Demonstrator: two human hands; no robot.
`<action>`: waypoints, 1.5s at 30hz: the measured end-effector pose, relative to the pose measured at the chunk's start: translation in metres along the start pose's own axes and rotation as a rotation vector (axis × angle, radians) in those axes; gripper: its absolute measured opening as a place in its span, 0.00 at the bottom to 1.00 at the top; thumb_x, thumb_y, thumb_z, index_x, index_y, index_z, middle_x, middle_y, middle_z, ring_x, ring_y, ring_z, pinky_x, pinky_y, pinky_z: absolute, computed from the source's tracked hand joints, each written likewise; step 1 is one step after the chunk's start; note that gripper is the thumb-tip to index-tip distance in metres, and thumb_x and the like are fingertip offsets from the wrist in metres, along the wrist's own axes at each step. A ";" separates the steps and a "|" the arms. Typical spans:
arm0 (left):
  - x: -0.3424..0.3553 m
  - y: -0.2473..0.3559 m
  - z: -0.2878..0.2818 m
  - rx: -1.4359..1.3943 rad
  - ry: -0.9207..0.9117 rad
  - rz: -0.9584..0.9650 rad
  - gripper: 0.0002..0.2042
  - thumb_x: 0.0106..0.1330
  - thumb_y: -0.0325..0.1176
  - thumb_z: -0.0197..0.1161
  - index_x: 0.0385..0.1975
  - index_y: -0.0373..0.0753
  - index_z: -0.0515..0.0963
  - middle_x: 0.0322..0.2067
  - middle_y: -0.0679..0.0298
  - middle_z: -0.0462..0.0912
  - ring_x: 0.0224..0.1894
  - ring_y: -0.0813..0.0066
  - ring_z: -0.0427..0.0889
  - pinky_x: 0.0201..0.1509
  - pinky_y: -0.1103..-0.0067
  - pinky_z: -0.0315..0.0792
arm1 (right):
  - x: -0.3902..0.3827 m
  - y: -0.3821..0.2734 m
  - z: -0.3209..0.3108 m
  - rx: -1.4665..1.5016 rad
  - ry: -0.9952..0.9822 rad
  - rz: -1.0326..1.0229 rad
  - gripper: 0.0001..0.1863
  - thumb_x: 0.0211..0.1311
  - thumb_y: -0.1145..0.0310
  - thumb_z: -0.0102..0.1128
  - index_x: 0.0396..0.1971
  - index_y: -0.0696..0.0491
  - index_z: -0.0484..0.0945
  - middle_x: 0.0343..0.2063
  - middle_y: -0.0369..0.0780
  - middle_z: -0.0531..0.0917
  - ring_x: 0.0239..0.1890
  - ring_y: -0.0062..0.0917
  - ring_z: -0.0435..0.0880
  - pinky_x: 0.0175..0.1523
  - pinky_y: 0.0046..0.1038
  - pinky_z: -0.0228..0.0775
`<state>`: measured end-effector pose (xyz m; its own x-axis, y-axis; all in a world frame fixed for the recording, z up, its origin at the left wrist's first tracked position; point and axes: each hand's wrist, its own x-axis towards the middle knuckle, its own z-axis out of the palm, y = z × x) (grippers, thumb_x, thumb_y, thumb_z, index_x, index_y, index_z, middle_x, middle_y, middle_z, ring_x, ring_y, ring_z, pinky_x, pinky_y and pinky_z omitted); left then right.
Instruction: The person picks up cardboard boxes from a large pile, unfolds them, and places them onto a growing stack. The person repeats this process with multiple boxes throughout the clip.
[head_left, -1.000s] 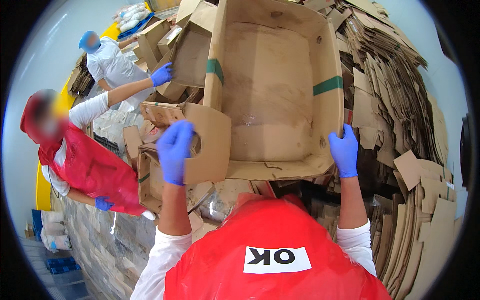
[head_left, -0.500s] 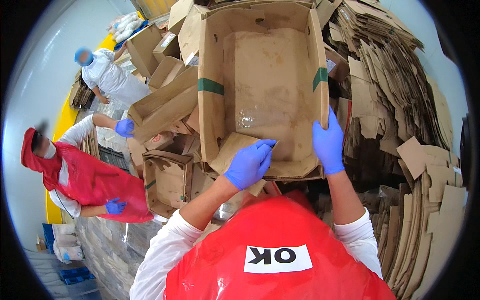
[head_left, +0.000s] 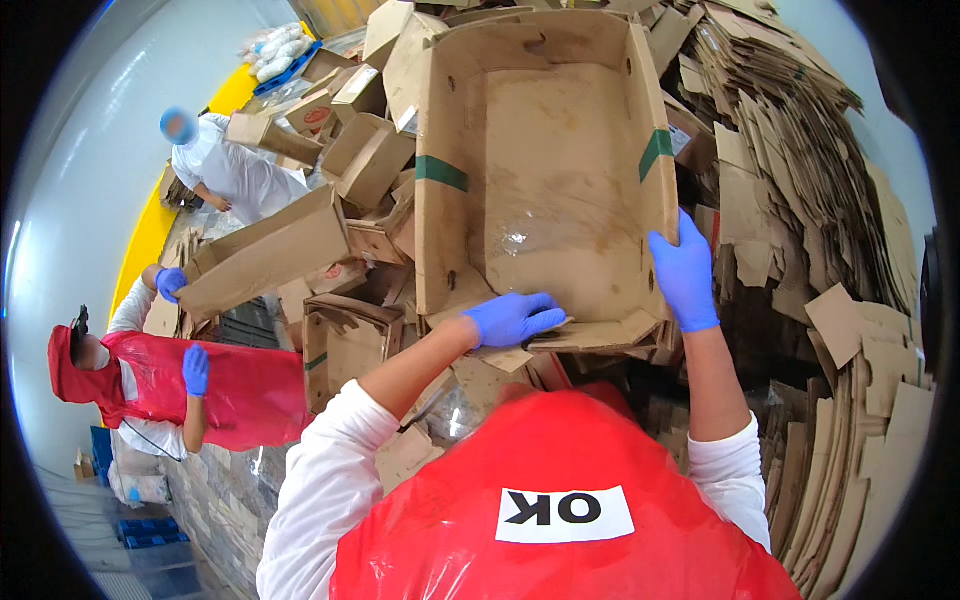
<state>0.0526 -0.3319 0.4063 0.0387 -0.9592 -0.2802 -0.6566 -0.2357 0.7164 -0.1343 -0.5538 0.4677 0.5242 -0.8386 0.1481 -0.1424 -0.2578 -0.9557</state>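
A large open cardboard box [head_left: 555,165] with green tape on its two side walls lies in front of me, its inside facing up toward me. My right hand [head_left: 685,275], in a blue glove, is closed round the right side wall near the close corner. My left hand [head_left: 515,320], also gloved in blue, is closed over the near wall at the left, by a torn, folded flap [head_left: 600,332]. The left fingertips are partly hidden against the cardboard. Dark smudges and a shiny patch of clear tape mark the box's bottom.
Flattened cardboard [head_left: 800,180] is piled high on the right. Several boxes [head_left: 370,160] lie heaped at the left. A co-worker in a red apron [head_left: 210,380] holds a long cardboard box [head_left: 265,250]; another in white [head_left: 235,170] stands farther back.
The corner flap under my left hand has gone down, and that hand now lies over the near wall. The red-aproned co-worker's box has swung left, and that person's other hand has risen.
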 end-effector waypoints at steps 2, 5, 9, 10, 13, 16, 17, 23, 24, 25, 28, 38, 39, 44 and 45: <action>0.009 -0.028 0.001 0.157 -0.047 -0.104 0.28 0.79 0.57 0.47 0.57 0.37 0.80 0.54 0.48 0.84 0.57 0.43 0.80 0.65 0.62 0.71 | 0.001 0.011 0.000 -0.040 0.002 -0.063 0.27 0.62 0.73 0.58 0.63 0.58 0.76 0.44 0.45 0.88 0.39 0.27 0.86 0.47 0.31 0.79; 0.019 -0.033 -0.014 0.435 -0.166 -0.148 0.32 0.79 0.60 0.40 0.50 0.41 0.86 0.50 0.49 0.86 0.56 0.45 0.82 0.67 0.59 0.69 | 0.004 0.019 -0.005 -0.012 -0.039 -0.094 0.26 0.63 0.75 0.56 0.63 0.60 0.75 0.49 0.45 0.86 0.49 0.28 0.84 0.58 0.32 0.75; 0.042 -0.051 -0.014 0.751 -0.223 -0.036 0.28 0.77 0.56 0.43 0.44 0.43 0.87 0.44 0.52 0.88 0.51 0.47 0.84 0.62 0.58 0.69 | 0.013 0.023 -0.023 0.029 -0.086 -0.055 0.24 0.64 0.78 0.55 0.61 0.63 0.75 0.50 0.44 0.85 0.49 0.27 0.83 0.57 0.31 0.74; 0.045 -0.058 -0.010 0.807 -0.220 -0.028 0.27 0.77 0.55 0.44 0.44 0.44 0.87 0.44 0.53 0.89 0.50 0.48 0.84 0.62 0.57 0.69 | 0.013 0.022 -0.024 0.029 -0.082 -0.059 0.24 0.64 0.77 0.55 0.61 0.63 0.75 0.49 0.44 0.85 0.49 0.27 0.83 0.57 0.31 0.74; 0.045 -0.057 -0.011 0.611 0.020 0.136 0.23 0.74 0.52 0.50 0.33 0.41 0.87 0.34 0.50 0.87 0.38 0.45 0.85 0.49 0.57 0.76 | 0.016 0.021 -0.026 -0.007 -0.072 -0.042 0.24 0.65 0.77 0.54 0.61 0.62 0.75 0.50 0.44 0.85 0.49 0.27 0.83 0.57 0.31 0.74; 0.039 -0.028 -0.019 0.433 0.202 0.173 0.22 0.72 0.50 0.55 0.27 0.39 0.84 0.27 0.49 0.85 0.30 0.43 0.83 0.38 0.57 0.78 | 0.023 0.016 -0.033 -0.039 -0.131 -0.076 0.24 0.64 0.77 0.52 0.61 0.62 0.75 0.50 0.44 0.85 0.48 0.28 0.84 0.56 0.31 0.74; 0.036 -0.021 -0.022 0.404 0.226 0.143 0.21 0.72 0.50 0.55 0.27 0.39 0.84 0.27 0.49 0.85 0.31 0.43 0.83 0.39 0.58 0.77 | 0.028 0.017 -0.035 -0.073 -0.139 -0.075 0.25 0.64 0.77 0.52 0.61 0.62 0.75 0.49 0.44 0.85 0.48 0.28 0.84 0.56 0.31 0.74; 0.037 0.001 -0.014 0.131 0.404 0.217 0.19 0.71 0.45 0.58 0.23 0.37 0.80 0.23 0.48 0.80 0.25 0.45 0.78 0.33 0.59 0.73 | 0.042 0.008 -0.027 -0.151 -0.125 -0.110 0.25 0.62 0.78 0.49 0.60 0.62 0.76 0.48 0.44 0.86 0.47 0.28 0.84 0.55 0.31 0.75; 0.032 0.013 -0.017 0.119 0.419 0.231 0.19 0.71 0.45 0.59 0.22 0.37 0.79 0.22 0.48 0.78 0.23 0.46 0.76 0.32 0.59 0.72 | 0.048 0.000 -0.026 -0.129 -0.161 -0.081 0.25 0.62 0.78 0.49 0.60 0.63 0.76 0.48 0.44 0.86 0.47 0.28 0.85 0.55 0.31 0.75; 0.028 0.022 -0.021 0.092 0.469 0.262 0.19 0.71 0.44 0.59 0.21 0.36 0.78 0.21 0.47 0.77 0.22 0.46 0.74 0.31 0.60 0.71 | 0.050 -0.005 -0.026 -0.111 -0.197 -0.051 0.25 0.61 0.78 0.49 0.60 0.63 0.76 0.47 0.44 0.86 0.46 0.28 0.85 0.54 0.31 0.76; 0.023 0.046 -0.048 0.015 0.597 0.336 0.20 0.72 0.44 0.59 0.21 0.35 0.76 0.20 0.46 0.73 0.20 0.47 0.69 0.28 0.61 0.67 | 0.060 -0.011 -0.041 -0.111 -0.238 0.009 0.24 0.60 0.78 0.49 0.58 0.65 0.77 0.46 0.44 0.87 0.45 0.26 0.85 0.52 0.30 0.76; 0.011 0.010 -0.068 0.449 0.130 -0.014 0.23 0.74 0.53 0.53 0.34 0.39 0.85 0.31 0.49 0.86 0.35 0.44 0.83 0.46 0.60 0.76 | 0.048 -0.004 -0.020 -0.110 -0.113 -0.114 0.24 0.60 0.75 0.54 0.58 0.64 0.77 0.45 0.47 0.88 0.44 0.29 0.86 0.53 0.31 0.76; 0.013 0.010 -0.067 0.482 0.070 -0.067 0.24 0.75 0.55 0.52 0.36 0.40 0.86 0.33 0.50 0.87 0.38 0.44 0.85 0.51 0.60 0.77 | 0.044 0.000 -0.015 -0.113 -0.089 -0.124 0.25 0.60 0.75 0.54 0.59 0.63 0.77 0.45 0.48 0.88 0.44 0.30 0.87 0.53 0.31 0.77; 0.020 -0.011 -0.078 0.746 -0.066 -0.195 0.23 0.75 0.53 0.52 0.40 0.39 0.86 0.40 0.51 0.88 0.51 0.50 0.83 0.68 0.57 0.64 | 0.027 0.004 -0.010 -0.100 -0.048 -0.102 0.27 0.63 0.75 0.54 0.63 0.60 0.75 0.46 0.49 0.88 0.46 0.32 0.88 0.53 0.32 0.78; 0.019 -0.022 -0.082 0.792 -0.030 -0.205 0.22 0.74 0.53 0.53 0.42 0.39 0.85 0.42 0.51 0.87 0.55 0.51 0.81 0.71 0.57 0.61 | 0.026 0.010 -0.011 -0.105 -0.034 -0.116 0.27 0.63 0.74 0.55 0.64 0.60 0.75 0.46 0.48 0.88 0.46 0.31 0.88 0.53 0.32 0.78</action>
<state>0.1296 -0.3575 0.4373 0.2028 -0.9020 -0.3812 -0.9766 -0.2146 -0.0117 -0.1317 -0.5837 0.4647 0.5705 -0.7838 0.2455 -0.1654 -0.4024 -0.9004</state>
